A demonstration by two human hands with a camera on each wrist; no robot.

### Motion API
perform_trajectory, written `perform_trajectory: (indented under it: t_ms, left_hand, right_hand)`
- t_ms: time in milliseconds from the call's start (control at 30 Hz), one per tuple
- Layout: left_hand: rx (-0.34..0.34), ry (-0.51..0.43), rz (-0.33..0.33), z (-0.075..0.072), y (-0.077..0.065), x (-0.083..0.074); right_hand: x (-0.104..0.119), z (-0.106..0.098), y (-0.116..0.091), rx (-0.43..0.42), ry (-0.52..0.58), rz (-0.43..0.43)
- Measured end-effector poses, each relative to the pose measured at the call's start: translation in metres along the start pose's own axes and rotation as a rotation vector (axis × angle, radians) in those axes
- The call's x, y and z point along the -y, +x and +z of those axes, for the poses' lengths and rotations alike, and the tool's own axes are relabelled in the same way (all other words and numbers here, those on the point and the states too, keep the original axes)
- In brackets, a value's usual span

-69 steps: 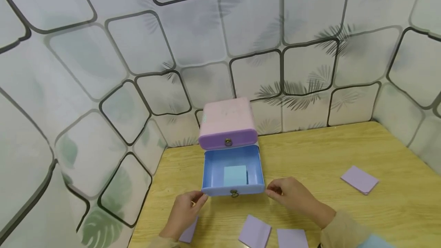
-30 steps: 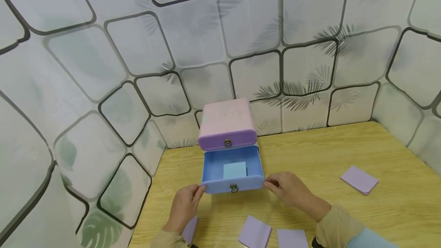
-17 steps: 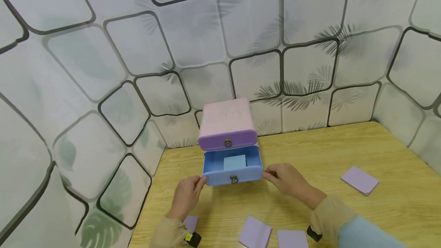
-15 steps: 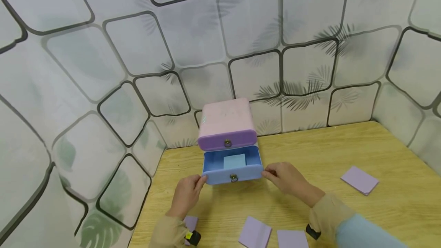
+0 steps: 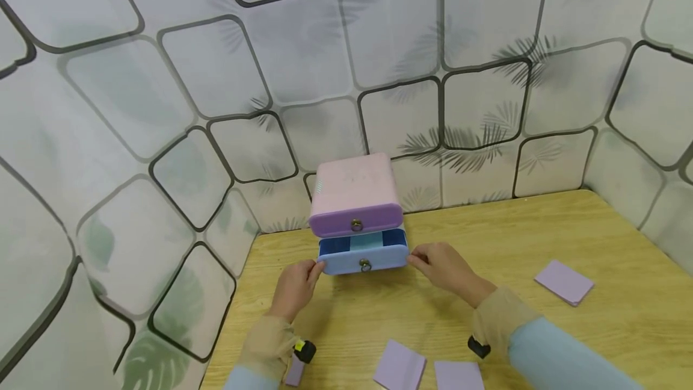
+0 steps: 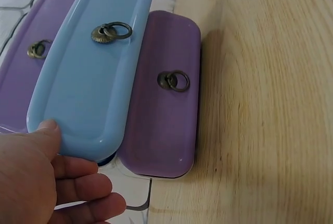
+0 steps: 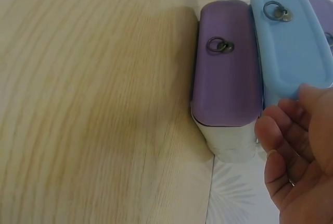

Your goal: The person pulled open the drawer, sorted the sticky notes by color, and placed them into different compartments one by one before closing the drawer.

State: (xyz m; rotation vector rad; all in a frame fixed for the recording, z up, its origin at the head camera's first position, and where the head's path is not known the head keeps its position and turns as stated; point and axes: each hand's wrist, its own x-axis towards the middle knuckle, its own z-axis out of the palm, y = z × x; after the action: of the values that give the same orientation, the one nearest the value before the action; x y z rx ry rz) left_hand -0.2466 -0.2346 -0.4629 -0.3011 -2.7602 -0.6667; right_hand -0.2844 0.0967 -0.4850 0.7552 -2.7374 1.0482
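Note:
A small cabinet with a pink top (image 5: 354,180) has its middle blue drawer (image 5: 338,264) pulled partway out. Inside that drawer lies a pale blue square block (image 5: 366,242), partly hidden by the drawer front. My left hand (image 5: 294,286) pinches the drawer's left end, its thumb (image 6: 48,130) on the front face. At the other end my right hand (image 5: 445,268) holds the corner between thumb and fingers. A brass ring pull (image 5: 365,265) hangs untouched between the hands. The purple drawers above (image 5: 379,217) and below (image 7: 229,83) are closed.
Purple square pads lie on the wooden table (image 5: 487,233): one pad (image 5: 400,366) and another (image 5: 459,376) near the front, one pad (image 5: 295,372) by the left wrist, one pad (image 5: 564,282) at right. Patterned wall covering (image 5: 400,113) rises close behind the cabinet.
The blue drawer has slid back into the cabinet, pushed by both hands, which have moved forward with it. Less of the pale blue block shows. The pads have stayed put.

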Motion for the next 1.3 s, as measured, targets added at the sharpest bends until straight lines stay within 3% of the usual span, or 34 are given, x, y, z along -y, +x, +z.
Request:
perform_trajectory:
  t_ms: [133, 533, 800, 1067, 1300]
  left_hand:
    - [-0.025, -0.002, 0.017, 0.004, 0.008, 0.006]
    - [-0.018, 0.017, 0.016, 0.01, 0.027, 0.015]
    - [0.032, 0.056, 0.009, 0.009, 0.037, 0.015]
    - [0.059, 0.035, -0.038, 0.012, 0.042, 0.018]
    - [0.049, 0.033, -0.035, 0.014, 0.043, 0.016]
  right_hand:
    - [-0.002, 0.002, 0.007, -0.013, -0.02, -0.003]
    - [-0.007, 0.004, 0.021, -0.015, -0.011, 0.025]
    - [-0.009, 0.005, 0.027, -0.024, -0.023, 0.077]
    - [-0.012, 0.007, 0.031, -0.026, -0.005, 0.103]
    - [-0.013, 0.007, 0.033, -0.037, -0.016, 0.097]
